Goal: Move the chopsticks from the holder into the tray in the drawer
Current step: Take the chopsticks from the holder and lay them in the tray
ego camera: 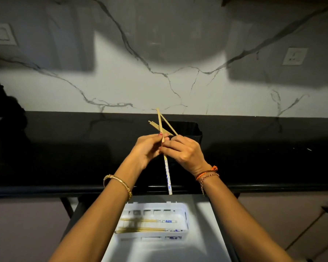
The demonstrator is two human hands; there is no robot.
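Note:
A black ribbed holder (189, 131) stands on the dark counter, with bamboo chopsticks (155, 126) leaning out of its left side. My left hand (148, 148) and my right hand (184, 153) meet in front of it. Both pinch one long chopstick (167, 173) with a blue-and-white patterned end that hangs down toward the drawer. My right hand also seems to hold a second stick that slants up to the left. Below, a white slotted tray (184, 210) lies in the open drawer (212, 233) and holds chopsticks (150, 225) lying sideways.
The black counter's (273, 157) rounded front edge runs above the drawer. A marble wall with a socket (294, 56) and a switch plate (0, 34) rises behind. A dark object (6, 114) sits at the far left.

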